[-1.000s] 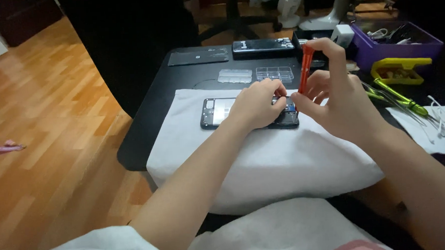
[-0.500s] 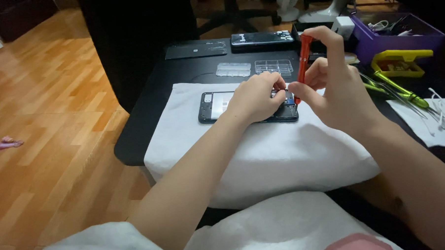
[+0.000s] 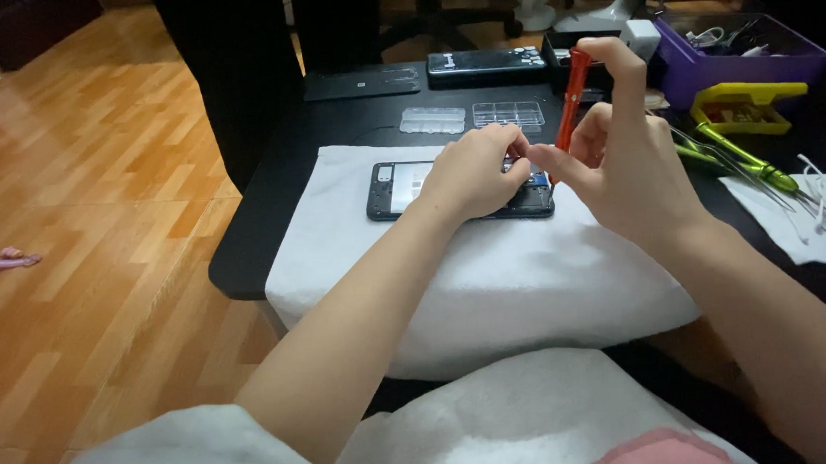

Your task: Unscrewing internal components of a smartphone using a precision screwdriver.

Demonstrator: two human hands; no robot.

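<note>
Screw work is occupying both hands: the left hand is pressing down on the opened smartphone lying on the white towel, while the right hand is gripping an upright red screwdriver, tip apparently seated at the phone's right end. Steady, vertical turning matters now.

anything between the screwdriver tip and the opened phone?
Nothing visible. The right hand holds the red screwdriver upright, tip down at the phone on the white towel. The left hand rests on the phone beside the tip.
</note>
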